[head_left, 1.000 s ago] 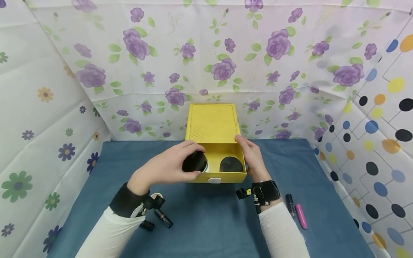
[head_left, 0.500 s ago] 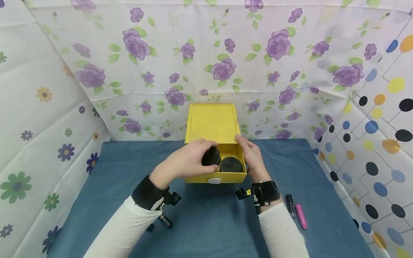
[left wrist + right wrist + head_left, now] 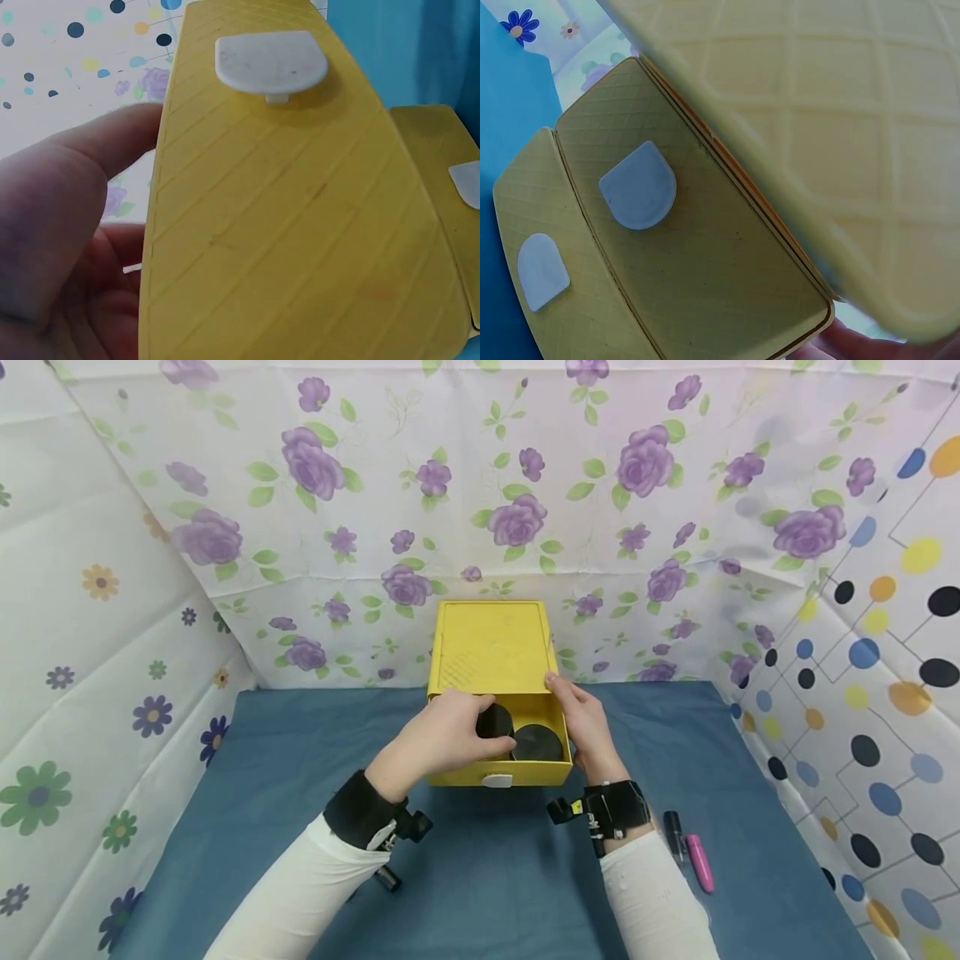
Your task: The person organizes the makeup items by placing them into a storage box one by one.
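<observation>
In the head view a yellow drawer unit (image 3: 491,643) stands at the back middle, its top drawer (image 3: 459,775) pulled out. My left hand (image 3: 438,735) reaches over the drawer's left side and holds a round, black-topped jar (image 3: 492,722) between thumb and fingers. Beside it, to the right, a second black-topped jar (image 3: 537,743) sits in the drawer. My right hand (image 3: 588,727) grips the unit's right front edge, thumb on top; its other fingers are mostly hidden. The left wrist view shows the drawer front with a white handle (image 3: 271,61), which blocks sight of the jars.
Two lower drawers with pale handles (image 3: 639,185) are closed in the right wrist view. On the blue cloth (image 3: 480,877), a dark tube (image 3: 672,833) and a pink tube (image 3: 700,863) lie at the right. A small dark tube (image 3: 387,877) lies partly behind the left forearm.
My left hand has moved right with the jar, bringing it from the drawer's left side close to the second jar, and has sunk slightly. The right hand stays in place.
</observation>
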A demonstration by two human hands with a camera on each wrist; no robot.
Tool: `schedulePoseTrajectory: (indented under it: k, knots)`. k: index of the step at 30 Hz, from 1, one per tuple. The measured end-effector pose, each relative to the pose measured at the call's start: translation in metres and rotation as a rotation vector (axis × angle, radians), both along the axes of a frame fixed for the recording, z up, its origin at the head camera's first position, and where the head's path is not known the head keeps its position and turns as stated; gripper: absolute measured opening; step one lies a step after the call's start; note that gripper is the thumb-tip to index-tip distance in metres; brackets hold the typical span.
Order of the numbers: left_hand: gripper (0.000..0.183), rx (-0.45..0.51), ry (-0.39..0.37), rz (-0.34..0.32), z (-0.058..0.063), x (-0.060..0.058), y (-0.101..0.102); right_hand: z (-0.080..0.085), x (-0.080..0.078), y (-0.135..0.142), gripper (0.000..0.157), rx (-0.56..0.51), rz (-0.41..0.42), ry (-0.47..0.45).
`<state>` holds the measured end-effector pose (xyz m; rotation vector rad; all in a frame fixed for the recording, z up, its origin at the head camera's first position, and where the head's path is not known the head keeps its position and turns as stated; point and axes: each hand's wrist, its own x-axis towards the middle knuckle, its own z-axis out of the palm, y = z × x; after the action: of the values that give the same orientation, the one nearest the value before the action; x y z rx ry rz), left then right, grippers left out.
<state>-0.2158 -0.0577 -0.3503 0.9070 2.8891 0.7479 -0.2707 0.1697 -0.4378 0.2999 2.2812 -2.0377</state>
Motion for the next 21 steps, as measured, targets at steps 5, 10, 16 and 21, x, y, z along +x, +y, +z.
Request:
schedulePoseTrajectory:
  k: [5, 10, 16, 21]
  knots:
    - [0.042, 0.041, -0.023, 0.097, -0.001, 0.003, 0.002, -0.001, 0.001, 0.000, 0.093, -0.006, -0.001, 0.026]
    - [0.056, 0.054, -0.020, 0.200, -0.005, 0.004, 0.003, -0.001, 0.001, -0.001, 0.092, -0.002, 0.014, 0.019]
    - [0.074, -0.082, 0.010, 0.189, -0.008, -0.002, 0.012, 0.001, 0.003, 0.000, 0.092, 0.008, -0.002, 0.028]
    - [0.060, -0.182, 0.002, 0.136, -0.008, -0.005, 0.018, 0.000, 0.003, 0.000, 0.093, 0.007, 0.006, 0.021]
